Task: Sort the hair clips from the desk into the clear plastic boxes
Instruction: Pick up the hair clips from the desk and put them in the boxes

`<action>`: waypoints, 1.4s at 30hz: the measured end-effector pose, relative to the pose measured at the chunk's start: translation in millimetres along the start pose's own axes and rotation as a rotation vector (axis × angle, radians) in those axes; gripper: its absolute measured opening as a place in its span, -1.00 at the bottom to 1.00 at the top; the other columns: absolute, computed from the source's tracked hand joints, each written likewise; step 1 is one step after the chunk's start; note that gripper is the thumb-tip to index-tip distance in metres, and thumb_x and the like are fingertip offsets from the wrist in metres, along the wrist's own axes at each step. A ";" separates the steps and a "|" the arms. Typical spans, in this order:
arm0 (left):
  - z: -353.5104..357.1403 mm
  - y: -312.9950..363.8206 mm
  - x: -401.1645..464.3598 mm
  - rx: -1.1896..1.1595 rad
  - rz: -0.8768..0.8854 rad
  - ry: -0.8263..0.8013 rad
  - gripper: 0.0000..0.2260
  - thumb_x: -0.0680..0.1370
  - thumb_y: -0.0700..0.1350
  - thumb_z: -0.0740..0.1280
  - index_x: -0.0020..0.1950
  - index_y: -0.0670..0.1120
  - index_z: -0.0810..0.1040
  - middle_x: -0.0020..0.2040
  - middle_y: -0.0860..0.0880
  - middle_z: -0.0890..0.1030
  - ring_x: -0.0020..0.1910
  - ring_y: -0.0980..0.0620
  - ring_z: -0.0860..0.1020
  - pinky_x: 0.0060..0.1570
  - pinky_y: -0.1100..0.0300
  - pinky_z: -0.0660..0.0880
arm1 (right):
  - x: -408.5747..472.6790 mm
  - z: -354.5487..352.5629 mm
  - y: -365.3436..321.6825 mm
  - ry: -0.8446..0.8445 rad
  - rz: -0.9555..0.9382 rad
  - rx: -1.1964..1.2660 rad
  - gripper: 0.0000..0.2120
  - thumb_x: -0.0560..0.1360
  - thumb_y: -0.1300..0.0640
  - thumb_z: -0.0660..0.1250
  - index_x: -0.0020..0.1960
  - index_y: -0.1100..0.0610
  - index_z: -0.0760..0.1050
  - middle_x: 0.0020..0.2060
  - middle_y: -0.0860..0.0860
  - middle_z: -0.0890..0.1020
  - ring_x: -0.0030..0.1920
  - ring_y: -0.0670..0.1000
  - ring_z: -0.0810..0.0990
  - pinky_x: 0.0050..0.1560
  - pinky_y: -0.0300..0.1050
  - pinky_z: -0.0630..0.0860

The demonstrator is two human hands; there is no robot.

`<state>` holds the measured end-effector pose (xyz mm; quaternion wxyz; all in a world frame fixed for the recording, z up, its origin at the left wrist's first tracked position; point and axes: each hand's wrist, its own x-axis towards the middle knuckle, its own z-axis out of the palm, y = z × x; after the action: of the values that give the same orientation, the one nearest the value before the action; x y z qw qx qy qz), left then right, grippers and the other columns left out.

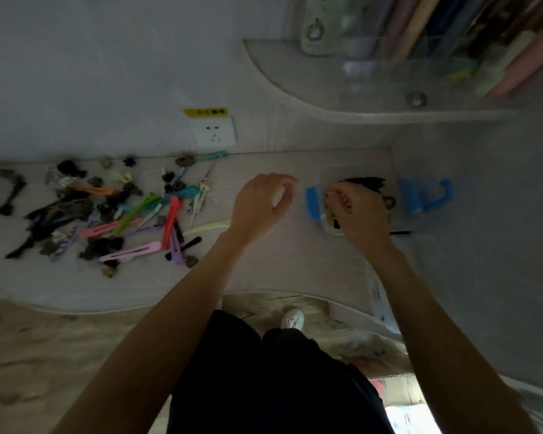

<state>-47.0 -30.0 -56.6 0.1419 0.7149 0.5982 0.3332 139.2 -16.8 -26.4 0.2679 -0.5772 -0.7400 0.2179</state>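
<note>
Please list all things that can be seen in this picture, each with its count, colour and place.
hair clips: too many to count, mixed colours, piled on the desk's left part
desk: one, pale wood
clear plastic boxes: two visible, blue clasps, on the desk's right part
wall socket: one, white, above the desk
shelf: one, pale, upper right
left hand: one, fingers curled, holds nothing visible
right hand: one, over the nearer box, fingers curled; blurred

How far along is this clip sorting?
Early on, it seems. Done: some dark clips already lie in the clear box with blue latches. In hand: the right hand is over that box, fingers curled, apparently dropping a small clip. The left hand hovers empty. Left: a large mixed pile on the desk.
</note>
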 end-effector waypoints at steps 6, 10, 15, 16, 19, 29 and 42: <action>-82.8 -96.5 -75.8 0.089 -0.430 0.047 -0.82 0.53 -0.14 0.30 0.11 -0.10 0.58 0.01 -0.05 0.64 -0.01 -0.02 0.59 -0.02 0.29 0.42 | -1.9 114.6 -66.7 -0.390 -0.140 0.056 -0.75 0.51 0.20 0.26 0.17 0.09 0.53 0.10 0.09 0.59 0.09 0.10 0.52 0.07 -0.11 0.40; -125.7 -161.2 -136.9 0.216 -0.557 -0.190 -0.57 0.43 -0.15 0.42 0.28 -0.14 0.47 0.20 -0.18 0.54 0.21 -0.19 0.47 0.21 -0.06 0.42 | -13.6 187.6 -91.7 -0.618 -0.112 -0.163 -0.60 0.49 0.19 0.29 0.31 0.03 0.40 0.38 0.12 0.33 0.37 0.19 0.25 0.33 0.09 0.29; -140.9 -200.4 -169.6 0.314 -0.562 -0.325 -0.62 0.40 -0.08 0.43 0.21 -0.09 0.52 0.18 -0.16 0.55 0.17 -0.21 0.48 0.15 -0.05 0.41 | -23.1 225.1 -107.9 -0.425 -0.043 -0.344 -0.72 0.46 0.17 0.33 0.16 0.05 0.50 0.37 0.10 0.35 0.39 0.18 0.23 0.38 0.15 0.18; -140.8 -202.6 -167.7 0.320 -0.535 -0.333 -0.66 0.41 -0.07 0.43 0.17 -0.08 0.54 0.16 -0.15 0.56 0.17 -0.20 0.49 0.16 -0.05 0.40 | -22.0 227.3 -108.4 -0.413 -0.034 -0.372 -0.74 0.46 0.16 0.33 0.15 0.04 0.51 0.36 0.10 0.36 0.38 0.19 0.24 0.39 0.15 0.16; -140.2 -210.5 -159.3 0.332 -0.442 -0.372 -0.75 0.43 -0.04 0.40 0.08 -0.03 0.57 0.15 -0.10 0.57 0.20 -0.17 0.46 0.21 -0.01 0.31 | -15.1 231.3 -111.1 -0.408 0.008 -0.425 -0.77 0.46 0.12 0.33 0.11 0.01 0.52 0.32 0.08 0.41 0.35 0.17 0.28 0.38 0.13 0.14; -143.3 -227.8 -138.6 0.192 -0.244 -0.257 -0.83 0.45 -0.08 0.38 0.02 -0.07 0.61 0.03 -0.07 0.65 -0.03 -0.10 0.60 -0.02 0.03 0.53 | -13.5 221.5 -104.5 -0.272 0.129 -0.551 -0.84 0.46 0.08 0.33 0.00 0.11 0.57 0.05 0.13 0.58 0.12 0.21 0.46 0.16 0.06 0.33; -143.4 -257.1 -81.3 0.242 -0.440 -0.457 -0.64 0.48 0.05 0.35 0.20 -0.10 0.45 0.07 -0.08 0.60 0.00 -0.09 0.59 -0.06 0.01 0.56 | -23.8 225.8 -116.0 -0.216 0.243 -0.455 -0.73 0.44 0.12 0.37 0.13 0.09 0.52 0.15 0.08 0.54 0.21 0.16 0.42 0.20 -0.02 0.29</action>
<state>-340.2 -72.5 -130.3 0.2549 0.6365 0.7260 0.0525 -88.1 -70.6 -128.5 0.0230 -0.6804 -0.7196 0.1369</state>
